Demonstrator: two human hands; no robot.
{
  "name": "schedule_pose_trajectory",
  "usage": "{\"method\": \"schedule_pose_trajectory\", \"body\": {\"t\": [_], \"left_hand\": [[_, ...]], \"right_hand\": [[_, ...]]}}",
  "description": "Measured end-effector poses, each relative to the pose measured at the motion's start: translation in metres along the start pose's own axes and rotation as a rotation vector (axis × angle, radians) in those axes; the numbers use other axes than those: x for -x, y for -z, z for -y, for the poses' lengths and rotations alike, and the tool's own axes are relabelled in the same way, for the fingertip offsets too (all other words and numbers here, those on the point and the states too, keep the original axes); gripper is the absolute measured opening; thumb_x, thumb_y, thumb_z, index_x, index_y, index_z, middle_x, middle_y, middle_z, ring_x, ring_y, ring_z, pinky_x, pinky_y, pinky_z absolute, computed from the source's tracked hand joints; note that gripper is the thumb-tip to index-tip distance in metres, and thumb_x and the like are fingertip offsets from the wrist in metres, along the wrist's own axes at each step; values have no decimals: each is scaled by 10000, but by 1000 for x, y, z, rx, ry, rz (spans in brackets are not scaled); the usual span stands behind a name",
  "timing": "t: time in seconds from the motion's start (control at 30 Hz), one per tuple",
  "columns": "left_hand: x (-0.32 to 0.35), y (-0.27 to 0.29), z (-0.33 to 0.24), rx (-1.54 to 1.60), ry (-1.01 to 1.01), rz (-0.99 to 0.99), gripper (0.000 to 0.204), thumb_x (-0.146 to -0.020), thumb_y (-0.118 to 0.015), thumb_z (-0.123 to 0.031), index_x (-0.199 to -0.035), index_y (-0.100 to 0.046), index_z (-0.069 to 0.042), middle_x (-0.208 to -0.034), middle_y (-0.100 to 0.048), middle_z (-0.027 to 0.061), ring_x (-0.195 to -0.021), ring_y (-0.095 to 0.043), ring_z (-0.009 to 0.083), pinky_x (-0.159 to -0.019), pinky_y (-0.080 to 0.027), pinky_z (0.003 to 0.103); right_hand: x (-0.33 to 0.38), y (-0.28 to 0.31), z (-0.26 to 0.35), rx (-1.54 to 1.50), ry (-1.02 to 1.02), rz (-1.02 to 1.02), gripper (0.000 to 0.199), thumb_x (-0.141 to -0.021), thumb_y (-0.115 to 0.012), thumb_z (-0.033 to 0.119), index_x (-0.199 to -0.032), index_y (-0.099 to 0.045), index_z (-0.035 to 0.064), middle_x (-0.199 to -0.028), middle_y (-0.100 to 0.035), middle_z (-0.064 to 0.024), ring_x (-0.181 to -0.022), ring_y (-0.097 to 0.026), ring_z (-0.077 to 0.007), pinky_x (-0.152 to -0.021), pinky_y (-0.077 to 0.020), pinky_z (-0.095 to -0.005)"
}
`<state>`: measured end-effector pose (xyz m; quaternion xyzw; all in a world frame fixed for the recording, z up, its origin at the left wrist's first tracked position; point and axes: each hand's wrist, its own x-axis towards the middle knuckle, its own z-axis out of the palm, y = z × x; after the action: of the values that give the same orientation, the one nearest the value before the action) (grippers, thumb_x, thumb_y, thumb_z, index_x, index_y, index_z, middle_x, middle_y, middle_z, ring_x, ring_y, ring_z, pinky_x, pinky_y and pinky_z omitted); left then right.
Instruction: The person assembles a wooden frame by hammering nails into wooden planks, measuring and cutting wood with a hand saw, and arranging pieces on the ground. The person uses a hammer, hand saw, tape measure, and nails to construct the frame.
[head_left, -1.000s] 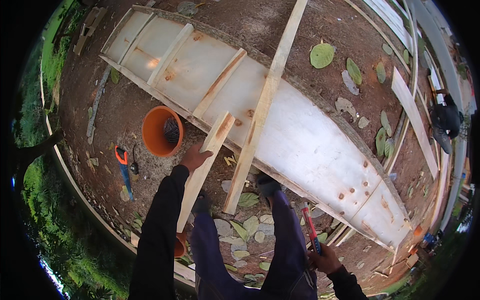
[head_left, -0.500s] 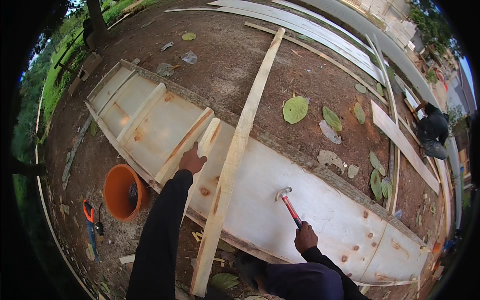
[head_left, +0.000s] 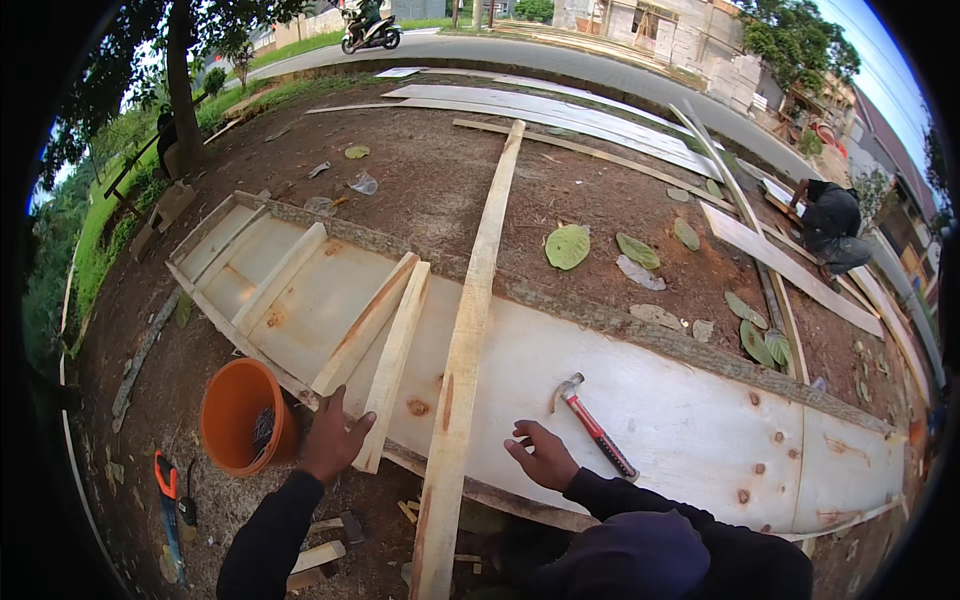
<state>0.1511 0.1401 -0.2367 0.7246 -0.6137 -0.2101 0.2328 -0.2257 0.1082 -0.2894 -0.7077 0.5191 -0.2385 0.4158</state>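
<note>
Positioning the short, pale wooden batten (head_left: 396, 365) seems in hand; left hand (head_left: 335, 440) spread wide at its near end; right hand (head_left: 543, 457) loosely curled, empty; squaring it calls for firmer grasp.

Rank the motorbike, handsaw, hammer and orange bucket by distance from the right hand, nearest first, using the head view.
1. Hammer: just right of the right hand.
2. Orange bucket: left.
3. Handsaw: farther left.
4. Motorbike: far ahead, on the road.
</note>
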Motion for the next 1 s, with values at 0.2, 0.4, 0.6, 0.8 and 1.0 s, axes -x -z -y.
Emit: {"method": "schedule_pose_trajectory", "body": {"t": [0.2, 0.4, 0.6, 0.8, 1.0], "left_hand": [[138, 6, 5, 303, 352, -41, 796, -955, -682, -404, -1500, -348, 71, -1391, -511, 301, -1322, -509, 411, -1097, -403, 469], [208, -12, -42, 628, 671, 334, 698, -1043, -549, -484, -1437, -434, 80, -1287, -606, 219, -1157, -616, 264, -974, -487, 415], [234, -18, -57, 886, 647, 644, 703, -986, -640, -515, -1342, -559, 85, -1141, -676, 152, -1062, -654, 204, -898, -528, 344], [217, 59, -69, 814, 610, 520, 788, -887, -776, -484, -1370, -526, 87, -1187, -660, 169, -1076, -650, 209, -917, -525, 343], [198, 131, -57, 650, 674, 334, 698, -916, -752, -402, -1347, -541, 104, -1147, -666, 165, -1007, -660, 192, -870, -534, 337]], "right_hand": [[-17, -44, 31, -323, -251, 298, 709, -1024, -560, 505, -1409, -456, -81, -1252, -652, -220, -1083, -687, -274, -898, -550, -375], [-21, -57, 39, -804, -392, 468, 481, -1055, -540, 418, -1343, -572, 34, -1183, -628, -66, -1059, -613, -175, -832, -517, -331], [-25, -66, 32, -939, -244, 375, 321, -1068, -519, 266, -1238, -621, 14, -1057, -694, -63, -887, -671, -164, -748, -534, -328], [-57, -65, 73, -777, 128, 488, 333, -1057, -522, 273, -1218, -624, 0, -1069, -693, -67, -927, -664, -165, -782, -528, -324], [-162, -120, 59, -321, -19, 68, 911, -892, -714, 560, -1389, -420, -144, -1225, -622, -304, -1109, -643, -349, -952, -514, -400]]}}
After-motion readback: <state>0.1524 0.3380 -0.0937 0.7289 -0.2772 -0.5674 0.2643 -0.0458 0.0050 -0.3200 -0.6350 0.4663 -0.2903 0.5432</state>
